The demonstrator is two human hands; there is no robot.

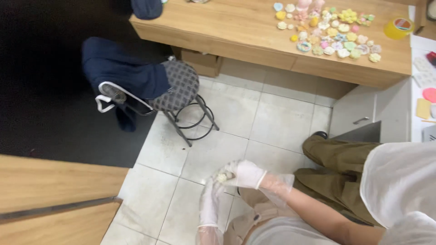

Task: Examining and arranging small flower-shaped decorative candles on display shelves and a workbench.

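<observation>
Both my hands wear thin clear plastic gloves over white ones. My right hand [245, 174] reaches in from the right, its fingers curled around a small pale cream piece [222, 178]. My left hand [210, 203] comes up from below and its fingertips pinch the same piece. The piece is held above the white tiled floor [227, 118], in front of my olive trousers [338, 159]. Its shape is too small to make out.
A wooden table [236, 31] at the top carries several pastel moulded shapes [327, 31] and a yellow tape roll [398, 28]. A stool [179, 84] with a navy garment [122, 68] stands at left. A white cabinet [363, 113] is at right, a wooden surface [54, 190] at lower left.
</observation>
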